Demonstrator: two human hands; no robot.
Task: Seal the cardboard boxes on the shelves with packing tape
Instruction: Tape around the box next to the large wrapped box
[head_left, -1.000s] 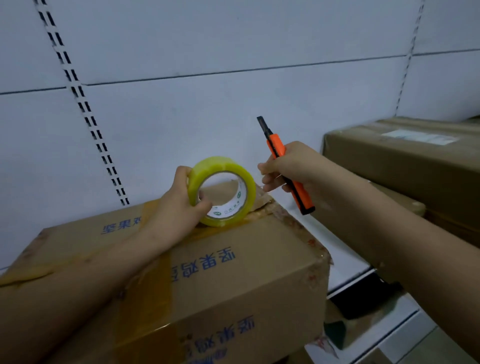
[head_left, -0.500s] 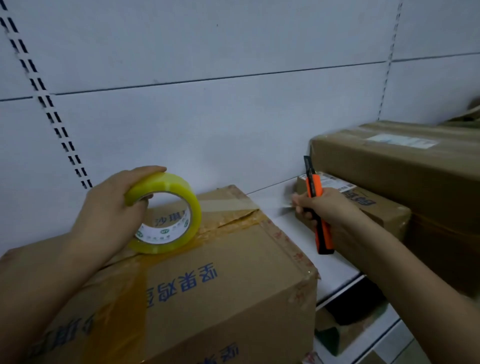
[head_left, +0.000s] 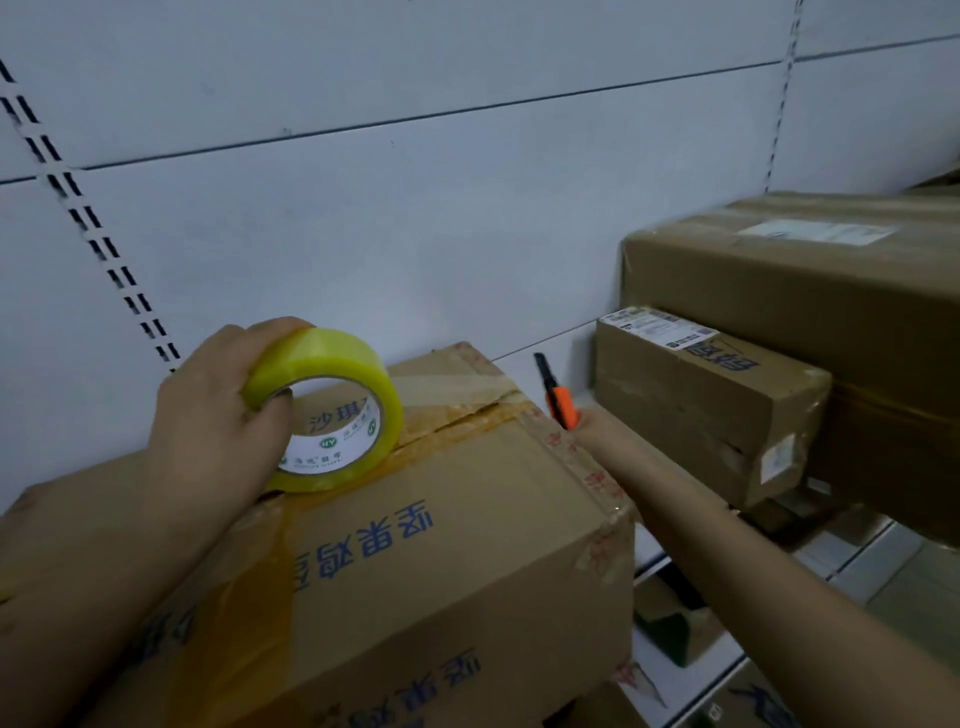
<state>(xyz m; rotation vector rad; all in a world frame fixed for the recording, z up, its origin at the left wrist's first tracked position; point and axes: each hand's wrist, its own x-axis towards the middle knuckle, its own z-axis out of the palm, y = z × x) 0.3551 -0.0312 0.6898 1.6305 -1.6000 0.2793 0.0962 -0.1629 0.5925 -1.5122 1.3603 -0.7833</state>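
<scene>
A cardboard box (head_left: 457, 545) with blue print fills the lower middle, its top seam covered by a strip of clear tape. My left hand (head_left: 218, 410) grips a yellowish roll of packing tape (head_left: 332, 410) standing on edge on the box top, with the tape running from the roll to the box's far right edge. My right hand (head_left: 597, 431) is mostly hidden behind the box's right corner and holds an orange utility knife (head_left: 558, 400), blade end up, beside the taped edge.
Two more cardboard boxes stand at right: a small one with shipping labels (head_left: 711, 400) and a large one (head_left: 810, 291) behind it. White shelf boards (head_left: 857, 566) run under them, with a lower shelf's items below. A white slotted back panel (head_left: 415, 208) closes the rear.
My right hand has dropped with the knife from above the box down beside its right edge. My left hand has pulled the roll leftward along the box top.
</scene>
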